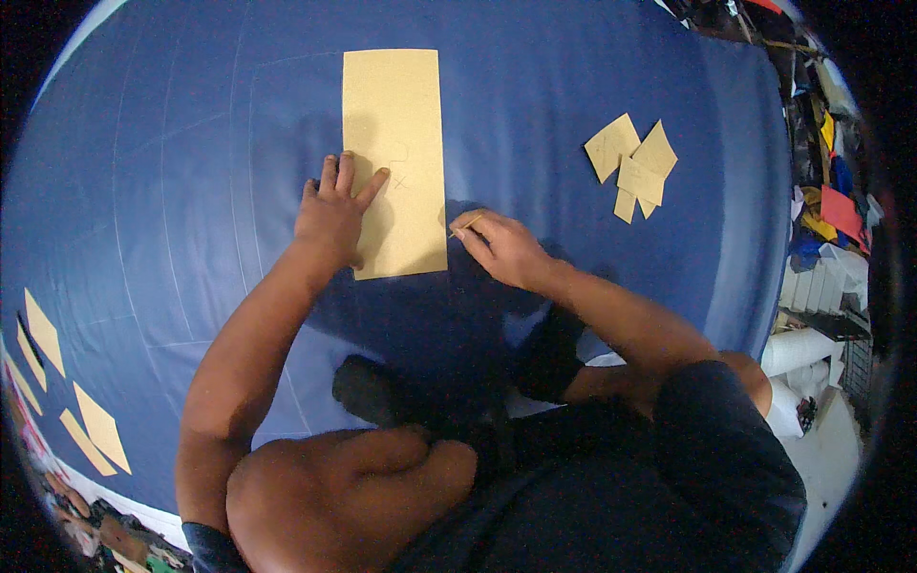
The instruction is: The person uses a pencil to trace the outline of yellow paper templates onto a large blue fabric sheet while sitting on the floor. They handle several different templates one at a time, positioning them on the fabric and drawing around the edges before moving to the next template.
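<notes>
A long tan card pattern lies flat on dark blue cloth, with small hand-drawn marks near its middle. My left hand rests across the card's left edge with its fingers spread, one fingertip beside the marks. At the card's right edge, my right hand is closed in a pinch around a thin yellowish pencil-like stick. The stick's tip is near the card's edge; whether it touches is too small to tell.
A loose pile of several small tan card pieces lies to the right. More narrow tan pieces sit at the far left. Pale lines cross the cloth on the left. Mixed scraps and bags crowd the right side beyond the cloth.
</notes>
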`<state>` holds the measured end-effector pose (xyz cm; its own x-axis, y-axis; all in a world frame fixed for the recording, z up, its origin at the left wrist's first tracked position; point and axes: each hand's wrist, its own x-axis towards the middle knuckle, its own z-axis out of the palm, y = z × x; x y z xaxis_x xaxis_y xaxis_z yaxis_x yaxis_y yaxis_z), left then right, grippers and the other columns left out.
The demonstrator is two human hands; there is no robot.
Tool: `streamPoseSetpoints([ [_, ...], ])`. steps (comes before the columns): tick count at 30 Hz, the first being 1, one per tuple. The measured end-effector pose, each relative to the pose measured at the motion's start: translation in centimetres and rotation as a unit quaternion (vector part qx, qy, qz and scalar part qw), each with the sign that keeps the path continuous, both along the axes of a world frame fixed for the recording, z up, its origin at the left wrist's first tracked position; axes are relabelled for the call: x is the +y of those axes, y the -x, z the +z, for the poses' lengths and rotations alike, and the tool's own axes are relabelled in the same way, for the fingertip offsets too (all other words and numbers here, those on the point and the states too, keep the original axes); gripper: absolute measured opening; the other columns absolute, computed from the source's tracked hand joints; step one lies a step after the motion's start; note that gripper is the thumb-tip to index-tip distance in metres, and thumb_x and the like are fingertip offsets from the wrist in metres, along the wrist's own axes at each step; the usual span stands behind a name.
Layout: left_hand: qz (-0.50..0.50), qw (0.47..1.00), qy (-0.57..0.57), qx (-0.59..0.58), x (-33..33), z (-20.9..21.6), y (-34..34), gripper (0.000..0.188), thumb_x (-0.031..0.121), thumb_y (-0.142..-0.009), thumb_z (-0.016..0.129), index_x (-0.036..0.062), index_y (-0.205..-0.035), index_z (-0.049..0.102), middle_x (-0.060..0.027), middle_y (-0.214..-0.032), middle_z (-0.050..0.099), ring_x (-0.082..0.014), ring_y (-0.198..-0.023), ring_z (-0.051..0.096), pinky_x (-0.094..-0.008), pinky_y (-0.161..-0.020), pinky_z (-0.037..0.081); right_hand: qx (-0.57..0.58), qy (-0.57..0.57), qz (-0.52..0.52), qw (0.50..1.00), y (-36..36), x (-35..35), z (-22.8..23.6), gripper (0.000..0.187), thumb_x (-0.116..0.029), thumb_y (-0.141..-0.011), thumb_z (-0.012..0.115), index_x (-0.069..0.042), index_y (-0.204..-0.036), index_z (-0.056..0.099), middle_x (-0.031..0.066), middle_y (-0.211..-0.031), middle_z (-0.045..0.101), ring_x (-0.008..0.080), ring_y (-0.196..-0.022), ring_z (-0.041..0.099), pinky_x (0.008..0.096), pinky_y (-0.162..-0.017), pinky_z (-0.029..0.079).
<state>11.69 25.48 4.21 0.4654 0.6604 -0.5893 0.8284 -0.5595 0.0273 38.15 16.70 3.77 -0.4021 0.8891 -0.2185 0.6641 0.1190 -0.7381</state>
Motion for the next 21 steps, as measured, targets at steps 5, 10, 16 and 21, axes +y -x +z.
streamPoseSetpoints([
  [5, -0.008, 1.000, -0.006, -0.019, 0.1, -0.5, 0.3, 0.141, 0.046, -0.055, 0.099, 0.0320, -0.165, 0.011, -0.0226, -0.167, 0.017, -0.0422, -0.154, 0.020, -0.0541, -0.117, 0.037, -0.011, 0.033, 0.055, 0.998, -0.8, -1.4, -0.6, 0.023, -0.019, -0.104, 0.056, -0.002, -0.115, 0.066, 0.0166, -0.111, 0.071, 0.0356, -0.107, 0.067, 0.0433, -0.095, 0.053],
  [10, -0.003, 1.000, -0.004, -0.026, 0.0, -0.3, 0.4, 0.143, 0.047, -0.054, 0.099, 0.0324, -0.165, 0.010, -0.0234, -0.167, 0.017, -0.0426, -0.154, 0.021, -0.0544, -0.117, 0.036, -0.010, 0.010, 0.062, 0.998, -0.6, -1.9, -1.1, 0.021, -0.018, -0.102, 0.059, -0.003, -0.113, 0.067, 0.0156, -0.110, 0.072, 0.0347, -0.105, 0.069, 0.0426, -0.092, 0.055],
  [16, -0.006, 1.000, -0.001, -0.016, 0.1, -0.1, 0.4, 0.142, 0.046, -0.055, 0.099, 0.0332, -0.165, 0.010, -0.0231, -0.167, 0.017, -0.0423, -0.154, 0.020, -0.0539, -0.118, 0.036, -0.049, 0.003, 0.098, 0.994, -0.2, -2.1, -1.2, 0.020, -0.019, -0.102, 0.060, -0.004, -0.111, 0.068, 0.0152, -0.110, 0.072, 0.0345, -0.104, 0.069, 0.0433, -0.091, 0.055],
  [21, -0.004, 1.000, 0.002, -0.014, 0.1, -0.3, 0.3, 0.142, 0.045, -0.054, 0.099, 0.0331, -0.165, 0.011, -0.0230, -0.168, 0.017, -0.0423, -0.154, 0.020, -0.0545, -0.117, 0.036, -0.053, 0.008, 0.091, 0.994, -0.2, -1.7, -1.3, 0.019, -0.019, -0.102, 0.060, -0.004, -0.111, 0.067, 0.0146, -0.112, 0.072, 0.0339, -0.105, 0.069, 0.0438, -0.091, 0.055],
])
